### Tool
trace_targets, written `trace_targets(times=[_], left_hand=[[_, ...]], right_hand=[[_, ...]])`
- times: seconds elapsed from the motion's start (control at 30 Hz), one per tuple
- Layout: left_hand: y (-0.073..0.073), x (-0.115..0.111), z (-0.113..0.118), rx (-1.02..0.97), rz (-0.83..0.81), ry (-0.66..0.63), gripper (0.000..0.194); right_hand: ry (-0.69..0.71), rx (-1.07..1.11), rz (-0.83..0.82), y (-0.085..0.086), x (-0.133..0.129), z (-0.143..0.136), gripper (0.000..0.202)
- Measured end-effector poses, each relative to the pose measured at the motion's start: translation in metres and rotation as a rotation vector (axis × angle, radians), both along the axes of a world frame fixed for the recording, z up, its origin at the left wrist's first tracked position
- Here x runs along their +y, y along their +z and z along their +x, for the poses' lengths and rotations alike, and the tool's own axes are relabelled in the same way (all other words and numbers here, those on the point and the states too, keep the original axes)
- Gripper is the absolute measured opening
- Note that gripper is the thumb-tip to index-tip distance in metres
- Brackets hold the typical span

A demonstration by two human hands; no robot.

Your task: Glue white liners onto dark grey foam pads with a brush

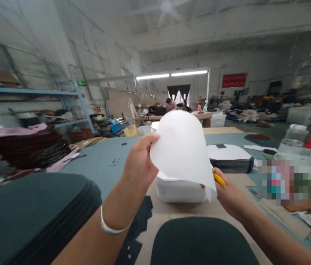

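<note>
A curved white sheet (pixel 181 147) is lifted above the table between my two hands. My left hand (pixel 141 160) pinches its left edge. My right hand (pixel 223 184) is at the sheet's lower right corner, its fingers closed around a yellow-handled tool (pixel 219 179); the rest of that tool is hidden. Behind and below the sheet sits a stack of white pieces (pixel 181 191). One dark green rounded piece (pixel 203 243) lies nearest to me on the brown board. To the left rises a thick stack of dark green pieces (pixel 34 206).
A white-topped dark stack (pixel 231 163) stands right of centre. Clear plastic containers (pixel 296 134) line the right side. Dark material is piled (pixel 31 147) by the left shelf (pixel 39 91). A person (pixel 170 104) bends over a far table.
</note>
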State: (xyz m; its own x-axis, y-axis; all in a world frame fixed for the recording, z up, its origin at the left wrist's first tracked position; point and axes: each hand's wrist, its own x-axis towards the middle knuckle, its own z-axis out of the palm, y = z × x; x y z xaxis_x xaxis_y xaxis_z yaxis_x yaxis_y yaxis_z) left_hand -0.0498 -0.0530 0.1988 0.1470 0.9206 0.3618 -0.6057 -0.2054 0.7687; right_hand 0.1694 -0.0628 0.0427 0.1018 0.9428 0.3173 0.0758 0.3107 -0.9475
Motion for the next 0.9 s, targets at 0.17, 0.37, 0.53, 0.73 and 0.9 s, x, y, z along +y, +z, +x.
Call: trace_targets(times=[0.17, 0.37, 0.53, 0.73, 0.9], left_hand=[[-0.042, -0.003, -0.023, 0.076, -0.124, 0.044, 0.024], [-0.111, -0.012, -0.054, 0.381, -0.205, 0.252, 0.04], [-0.184, -0.043, -0.077, 0.743, -0.237, 0.298, 0.045], [-0.248, -0.099, -0.084, 1.024, -0.418, 0.224, 0.048], [-0.262, -0.11, -0.079, 1.092, -0.451, 0.241, 0.044]], right_hand=[[-0.191, -0.109, 0.056, -0.017, -0.014, 0.029, 0.035], [-0.457, -0.381, 0.171, -0.045, -0.05, 0.066, 0.029], [-0.504, -0.558, 0.109, -0.093, -0.105, 0.08, 0.024], [-0.427, -0.692, -0.124, -0.144, -0.178, 0.079, 0.023], [-0.489, -0.728, -0.213, -0.162, -0.198, 0.08, 0.025]])
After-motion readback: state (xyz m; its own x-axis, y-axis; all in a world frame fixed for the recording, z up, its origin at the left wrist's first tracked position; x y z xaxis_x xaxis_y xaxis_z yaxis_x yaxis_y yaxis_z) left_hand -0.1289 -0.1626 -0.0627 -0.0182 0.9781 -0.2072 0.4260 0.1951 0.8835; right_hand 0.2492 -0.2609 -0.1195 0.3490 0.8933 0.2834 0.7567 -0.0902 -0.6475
